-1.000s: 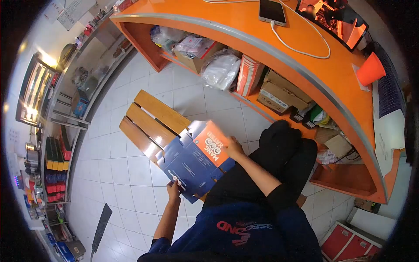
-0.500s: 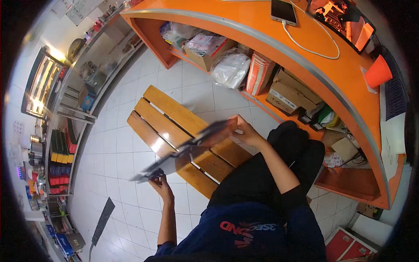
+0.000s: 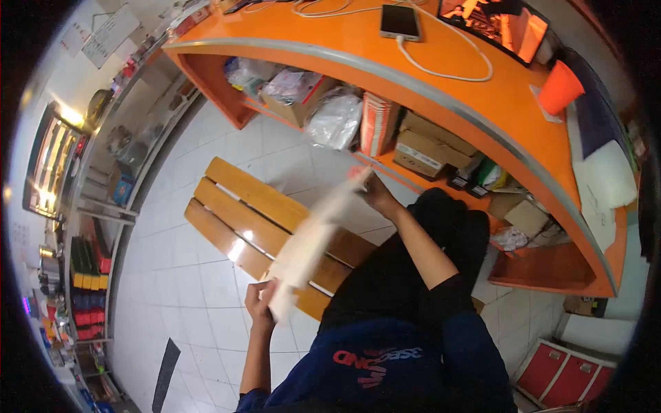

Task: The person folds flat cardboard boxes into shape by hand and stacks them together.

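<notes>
A long, flat, pale cream piece (image 3: pixel 306 249) is stretched between my hands, tilted and smeared by motion, so its kind cannot be made out. My left hand (image 3: pixel 261 303) grips its lower end, thumb on the near face. At the upper end, my right hand (image 3: pixel 380 196) is closed on the other edge, its fingertips partly hidden. Below the piece stands a slatted wooden bench (image 3: pixel 224 228), partly covered by it and by my dark-clothed legs (image 3: pixel 392 275).
A curved orange counter (image 3: pixel 323 40) carries a charging phone (image 3: pixel 400 23), a lit screen (image 3: pixel 497 24) and an orange cup (image 3: pixel 560 88). Cardboard boxes (image 3: pixel 428 148) and plastic bags (image 3: pixel 335 122) fill its lower shelf. Left are stocked shelves (image 3: pixel 89 275); a dark strip (image 3: pixel 166 375) lies on the tiles.
The held piece has turned from its dark side to its pale side and stands more steeply. My left hand is lower; the head view has shifted.
</notes>
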Tool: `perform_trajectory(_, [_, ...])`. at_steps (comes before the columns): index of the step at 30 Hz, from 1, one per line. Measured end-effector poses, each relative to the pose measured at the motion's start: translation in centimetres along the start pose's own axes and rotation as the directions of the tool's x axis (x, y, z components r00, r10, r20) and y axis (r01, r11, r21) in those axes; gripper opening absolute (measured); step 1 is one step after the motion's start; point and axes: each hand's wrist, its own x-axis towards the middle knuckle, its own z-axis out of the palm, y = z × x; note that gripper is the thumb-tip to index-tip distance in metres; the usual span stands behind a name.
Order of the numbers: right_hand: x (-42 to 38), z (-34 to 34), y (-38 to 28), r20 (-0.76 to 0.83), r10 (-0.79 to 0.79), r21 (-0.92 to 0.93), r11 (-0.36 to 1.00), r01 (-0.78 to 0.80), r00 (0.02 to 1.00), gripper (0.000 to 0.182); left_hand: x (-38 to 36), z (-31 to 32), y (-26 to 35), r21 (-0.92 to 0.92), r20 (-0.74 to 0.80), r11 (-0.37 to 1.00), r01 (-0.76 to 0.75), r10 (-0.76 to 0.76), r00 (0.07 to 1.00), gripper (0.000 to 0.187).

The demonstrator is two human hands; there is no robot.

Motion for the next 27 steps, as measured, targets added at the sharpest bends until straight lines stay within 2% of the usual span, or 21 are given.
perform_trajectory(1, [-1.4, -1.9, -2.5, -0.026, 0.101, 0.182, 0.979, -0.094, 0.995, 0.052, 1.4, 0.7, 2.0, -0.024, 0.063, 0.985, -0.173, 0.174, 0.983, 0.044])
perform_trajectory(2, [-2.6, -4.2, -5.3, -0.105, 0.302, 0.309, 0.915, -0.258, 0.947, 0.054, 2.5, 1.5, 3.9, -0.060, 0.118, 0.938, -0.342, 0.347, 0.930, 0.049])
perform_trajectory(3, [-3.7, -6.4, -8.3, -0.179, 0.489, 0.463, 0.807, -0.366, 0.854, 0.056, 3.5, 2.7, 6.3, -0.085, 0.131, 0.904, -0.419, 0.427, 0.895, 0.053])
perform_trajectory(4, [-5.8, -9.3, -9.6, -0.254, 0.538, 0.511, 0.780, -0.361, 0.804, 0.055, 4.2, 4.1, 8.6, -0.113, 0.140, 0.862, -0.493, 0.506, 0.851, 0.056])
perform_trajectory(5, [-7.8, -12.2, -10.9, -0.327, 0.581, 0.557, 0.756, -0.344, 0.745, 0.054, 4.7, 5.7, 10.6, -0.169, 0.224, 0.865, -0.472, 0.500, 0.837, 0.056])
perform_trajectory(6, [-11.5, -15.2, -12.1, -0.374, 0.409, 0.508, 0.841, -0.185, 0.833, 0.052, 5.1, 7.2, 12.4, -0.224, 0.306, 0.866, -0.447, 0.498, 0.811, 0.057])
perform_trajectory(8, [-18.6, -18.5, -15.8, -0.606, 0.271, 0.329, 0.941, -0.074, 0.748, 0.036, 5.5, 11.7, 15.6, -0.280, 0.355, 0.816, -0.506, 0.577, 0.735, 0.061])
perform_trajectory(9, [-22.0, -18.9, -16.9, -0.596, 0.193, 0.104, 0.981, -0.164, 0.779, 0.038, 5.5, 13.8, 17.0, -0.284, 0.381, 0.768, -0.574, 0.639, 0.668, 0.064])
perform_trajectory(10, [-25.1, -18.8, -17.9, -0.569, 0.129, -0.124, 0.963, -0.241, 0.812, 0.040, 5.2, 15.7, 18.2, -0.267, 0.397, 0.710, -0.652, 0.697, 0.597, 0.063])
perform_trajectory(11, [-27.9, -18.3, -18.7, -0.526, 0.085, -0.344, 0.889, -0.303, 0.847, 0.043, 4.7, 17.3, 19.4, -0.284, 0.380, 0.681, -0.676, 0.727, 0.573, 0.062])
perform_trajectory(12, [-29.0, -15.8, -21.2, -0.389, 0.069, -0.482, 0.835, -0.267, 0.919, 0.053, 4.3, 18.2, 20.4, -0.298, 0.363, 0.651, -0.698, 0.753, 0.548, 0.062])
perform_trajectory(13, [-29.6, -13.1, -23.3, -0.245, 0.072, -0.730, 0.643, -0.232, 0.967, 0.066, 4.2, 18.7, 21.2, -0.329, 0.350, 0.614, -0.717, 0.785, 0.512, 0.061])
perform_trajectory(14, [-31.0, -11.5, -22.6, -0.217, 0.157, -0.832, 0.486, -0.267, 0.963, 0.069, 4.2, 19.0, 21.7, -0.357, 0.336, 0.576, -0.736, 0.814, 0.474, 0.061])
perform_trajectory(15, [-31.5, -10.1, -22.2, -0.248, 0.162, -0.925, 0.255, -0.283, 0.955, 0.064, 4.0, 19.2, 22.1, -0.381, 0.324, 0.539, -0.751, 0.839, 0.438, 0.060])
perform_trajectory(16, [-32.1, -9.1, -21.8, -0.274, 0.166, -0.960, 0.007, -0.279, 0.947, 0.059, 3.7, 19.5, 22.2, -0.409, 0.341, 0.475, -0.779, 0.872, 0.352, 0.061])
perform_trajectory(18, [-34.4, -9.1, -17.5, -0.312, 0.117, -0.950, -0.047, -0.309, 0.943, 0.049, 3.5, 19.8, 21.3, -0.453, 0.371, 0.354, -0.818, 0.910, 0.188, 0.062])
perform_trajectory(19, [-35.1, -9.0, -15.7, -0.323, 0.093, -0.946, -0.070, -0.318, 0.942, 0.044, 3.7, 19.7, 21.0, -0.470, 0.357, 0.355, -0.808, 0.914, 0.194, 0.060])
perform_trajectory(21, [-36.0, -8.3, -14.4, -0.368, 0.069, -0.923, 0.094, -0.373, 0.927, 0.039, 4.3, 19.5, 20.0, -0.501, 0.333, 0.361, -0.786, 0.919, 0.209, 0.056])
perform_trajectory(23, [-36.1, -8.2, -14.8, -0.408, 0.058, -0.903, 0.119, -0.412, 0.911, 0.036, 4.3, 19.6, 17.5, -0.344, 0.439, 0.507, -0.791, 0.831, 0.342, 0.056])
perform_trajectory(24, [-35.9, -7.8, -16.2, -0.428, 0.054, -0.900, 0.063, -0.431, 0.902, 0.035, 4.3, 19.4, 16.3, -0.258, 0.482, 0.569, -0.781, 0.776, 0.406, 0.056])
perform_trajectory(27, [-35.4, -7.5, -17.3, -0.395, -0.016, -0.917, -0.060, -0.395, 0.919, 0.040, 5.6, 17.8, 13.8, -0.348, 0.591, 0.626, -0.698, 0.724, 0.354, 0.058])
